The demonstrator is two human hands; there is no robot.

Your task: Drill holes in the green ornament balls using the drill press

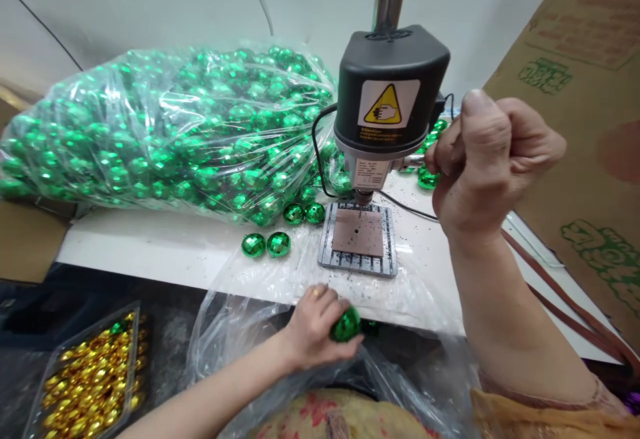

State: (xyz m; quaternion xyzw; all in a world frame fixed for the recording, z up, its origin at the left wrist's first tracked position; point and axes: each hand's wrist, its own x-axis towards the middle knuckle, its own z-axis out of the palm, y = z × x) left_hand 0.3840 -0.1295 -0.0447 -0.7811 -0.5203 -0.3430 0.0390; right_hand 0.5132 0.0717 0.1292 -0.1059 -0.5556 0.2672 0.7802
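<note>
A shiny green faceted ball (346, 324) is held in my left hand (320, 326), just below the front edge of the table. My right hand (493, 159) is raised and closed in a fist beside the bench drill press (393, 86), at the end of its side lever (414, 160); the lever's grip is hidden by the fingers. Beneath the drill chuck (363, 197), a brown board (357, 234) with a small dark hole lies on the grey slotted base (357, 264). Several loose green balls (279, 244) rest left of the base.
A large clear bag (165, 132) full of green balls fills the table's back left. Dark shavings dot the white table (200, 252). Clear plastic (225, 332) hangs over its edge. A bin of gold balls (90, 379) is at lower left, a cardboard box (575, 126) at right.
</note>
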